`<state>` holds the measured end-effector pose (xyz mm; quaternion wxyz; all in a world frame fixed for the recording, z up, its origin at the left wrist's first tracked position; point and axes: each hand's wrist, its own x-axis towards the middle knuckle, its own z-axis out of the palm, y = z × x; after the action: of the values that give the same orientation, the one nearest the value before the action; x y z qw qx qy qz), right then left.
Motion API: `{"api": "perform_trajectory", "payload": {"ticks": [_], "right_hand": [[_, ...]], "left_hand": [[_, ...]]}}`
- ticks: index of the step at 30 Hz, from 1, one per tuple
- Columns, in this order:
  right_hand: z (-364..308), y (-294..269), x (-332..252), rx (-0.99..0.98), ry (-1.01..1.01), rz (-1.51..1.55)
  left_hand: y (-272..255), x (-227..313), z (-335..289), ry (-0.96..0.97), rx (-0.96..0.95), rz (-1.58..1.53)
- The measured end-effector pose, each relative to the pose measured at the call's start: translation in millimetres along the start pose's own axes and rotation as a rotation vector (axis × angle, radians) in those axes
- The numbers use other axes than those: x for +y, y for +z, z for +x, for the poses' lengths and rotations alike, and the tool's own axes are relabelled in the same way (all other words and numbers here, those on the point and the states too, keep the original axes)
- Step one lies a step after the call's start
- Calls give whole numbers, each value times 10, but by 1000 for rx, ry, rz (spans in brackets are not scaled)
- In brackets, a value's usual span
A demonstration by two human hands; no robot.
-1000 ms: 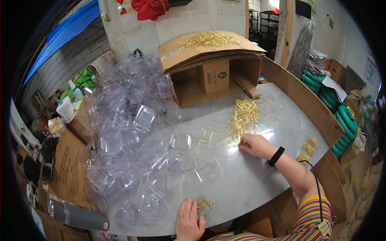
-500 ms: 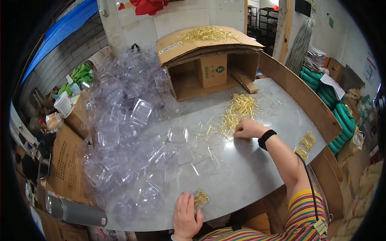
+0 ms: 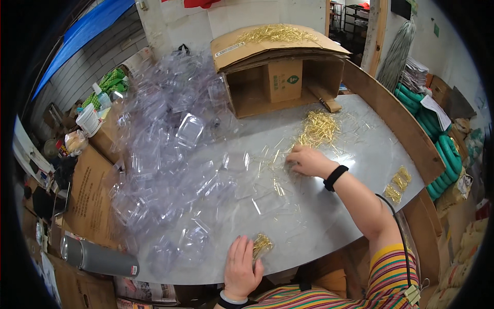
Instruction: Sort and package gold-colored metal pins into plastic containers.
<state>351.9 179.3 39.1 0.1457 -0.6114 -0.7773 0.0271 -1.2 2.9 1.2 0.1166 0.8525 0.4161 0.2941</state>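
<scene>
My left hand (image 3: 243, 269) lies flat near the table's front edge, fingers stretched out. Beside its forefinger and thumb sits a small clear plastic box (image 3: 262, 246) with thin gold-coloured, pin-like pieces in it; I cannot tell if they touch. My right hand (image 3: 312, 161), a black band on its wrist, is low over the tabletop at the near edge of a heap of the same gold pieces (image 3: 319, 127). Its fingers are bent together, and whatever lies between them is hidden. Loose gold pieces (image 3: 278, 183) are scattered to its left.
Many clear plastic boxes (image 3: 170, 129) cover the left of the grey table (image 3: 319, 226). A cardboard box (image 3: 242, 98) at the back bears more gold pieces. Several filled packs (image 3: 398, 184) lie at the right, by a wooden board (image 3: 396, 118). A grey flask (image 3: 105, 257) lies front left.
My right hand has shifted a little left and toward me from the heap's edge. My left hand stays beside the small box. The whole view has tilted slightly.
</scene>
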Motion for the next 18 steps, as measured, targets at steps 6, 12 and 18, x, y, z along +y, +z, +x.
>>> {"api": "perform_trajectory", "payload": {"ticks": [6,12,18], "right_hand": [[179,-125,-219,-131,296,-624],[521,493,-325,-82,-307,230],[-181,262,-289,-149,-272,109]], "left_hand": [[-8,11,-22,-12,12,7],[15,-8,-13,6,19,7],[20,8,-20,20,31,-17]]}}
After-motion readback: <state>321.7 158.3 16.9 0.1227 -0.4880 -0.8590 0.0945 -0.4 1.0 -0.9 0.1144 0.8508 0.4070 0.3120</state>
